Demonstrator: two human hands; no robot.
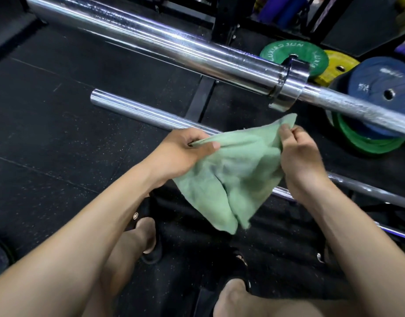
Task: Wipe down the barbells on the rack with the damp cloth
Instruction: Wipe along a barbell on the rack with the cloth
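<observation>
Gripping the green cloth (233,170), both hands (181,152) face barbells (151,42) running upper-left to lower-right.

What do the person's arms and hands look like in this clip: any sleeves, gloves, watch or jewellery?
Both forearms are bare right to the bottom of the frame, with no sleeves in sight. The left hand and right hand wear no gloves, and no watch, wristband or ring shows. Fingernails look short and unpainted.
</observation>
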